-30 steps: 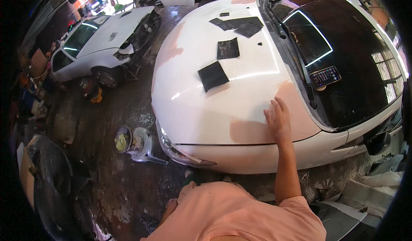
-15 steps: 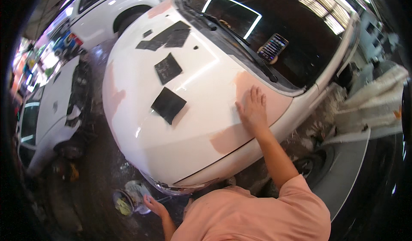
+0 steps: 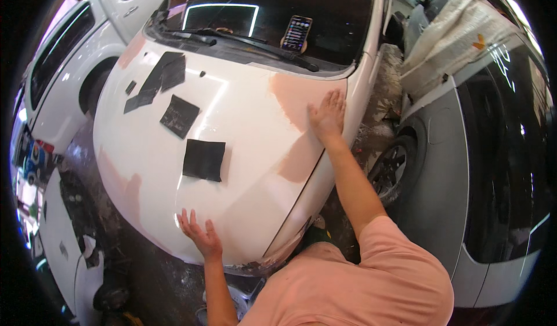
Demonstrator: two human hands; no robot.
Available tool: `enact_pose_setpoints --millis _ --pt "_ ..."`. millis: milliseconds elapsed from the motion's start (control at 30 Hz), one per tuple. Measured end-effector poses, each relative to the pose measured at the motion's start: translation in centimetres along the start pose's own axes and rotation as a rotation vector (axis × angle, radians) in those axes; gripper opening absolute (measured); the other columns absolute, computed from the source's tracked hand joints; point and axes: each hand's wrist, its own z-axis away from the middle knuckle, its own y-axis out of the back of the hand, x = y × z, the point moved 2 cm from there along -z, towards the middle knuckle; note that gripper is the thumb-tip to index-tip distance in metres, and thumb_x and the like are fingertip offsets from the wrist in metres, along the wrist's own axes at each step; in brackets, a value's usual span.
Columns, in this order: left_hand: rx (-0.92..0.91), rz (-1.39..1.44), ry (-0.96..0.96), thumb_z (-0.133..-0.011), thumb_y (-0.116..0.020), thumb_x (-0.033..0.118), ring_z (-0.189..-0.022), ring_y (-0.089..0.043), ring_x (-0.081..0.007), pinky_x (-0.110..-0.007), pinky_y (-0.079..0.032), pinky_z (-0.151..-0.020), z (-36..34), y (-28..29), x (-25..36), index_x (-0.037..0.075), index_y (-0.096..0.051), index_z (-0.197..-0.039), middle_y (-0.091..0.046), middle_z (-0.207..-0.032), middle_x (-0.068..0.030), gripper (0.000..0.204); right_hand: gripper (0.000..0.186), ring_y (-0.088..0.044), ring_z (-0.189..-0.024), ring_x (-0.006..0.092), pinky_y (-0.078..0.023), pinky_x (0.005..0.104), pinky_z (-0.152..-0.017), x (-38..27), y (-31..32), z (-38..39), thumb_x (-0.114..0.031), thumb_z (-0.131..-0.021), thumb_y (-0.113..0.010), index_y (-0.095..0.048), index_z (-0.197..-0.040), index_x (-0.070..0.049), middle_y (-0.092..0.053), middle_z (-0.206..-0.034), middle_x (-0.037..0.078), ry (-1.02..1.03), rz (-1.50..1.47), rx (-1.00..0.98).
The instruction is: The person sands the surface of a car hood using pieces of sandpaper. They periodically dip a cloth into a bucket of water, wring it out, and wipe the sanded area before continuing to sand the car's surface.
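Observation:
A white car hood (image 3: 243, 111) with pinkish filler patches fills the middle. My right hand (image 3: 328, 115) lies flat, fingers stretched, over the pinkish patch (image 3: 290, 91) near the hood's right edge by the windshield. Above the hood's front end, my left hand (image 3: 200, 233) has its fingers apart and holds nothing; whether it touches the paint I cannot tell. Black sheets that look like sandpaper lie on the hood: a square one (image 3: 204, 160), a second (image 3: 180, 116) beyond it, and a larger overlapping group (image 3: 159, 79) farther left.
A lit phone (image 3: 296, 33) leans on the dark windshield above the wiper (image 3: 272, 50). On the right stands a grey car (image 3: 432, 169), with plastic sheeting (image 3: 455, 36) farther back. A white vehicle (image 3: 64, 88) is at the far left, above a detached-looking white panel (image 3: 64, 239).
My view has turned, shifting the hood left. My left hand has risen from beside the front bumper to over the hood's front. My right hand stays on the pinkish patch, nearer the hood's right edge.

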Motion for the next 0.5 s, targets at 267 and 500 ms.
enact_pose_setpoints --millis 267,500 --pt "-0.02 -0.051 -0.067 -0.104 -0.057 0.05 -0.154 -0.021 -0.0544 -0.064 -0.023 -0.124 0.0 -2.2 0.4 0.002 -0.038 -0.155 -0.03 -0.165 -0.0261 0.073 0.09 -0.006 -0.162 0.0417 -0.002 0.0485 -0.132 -4.0 1.0 8.2 -0.052 -0.103 -0.046 -0.02 -0.162 0.012 -0.013 -0.172 0.03 0.003 -0.107 -0.134" --pt "-0.012 0.03 -0.046 -0.101 -0.061 0.048 -0.152 -0.023 -0.0559 -0.064 -0.025 -0.124 0.2 -1.7 0.3 0.003 -0.039 -0.155 -0.032 -0.163 -0.0271 0.074 0.091 -0.006 -0.162 0.0409 -0.006 0.0483 -0.132 -4.4 2.4 8.0 -0.057 -0.106 -0.042 -0.019 -0.162 0.011 -0.011 -0.174 0.028 0.137 0.019 -0.302"
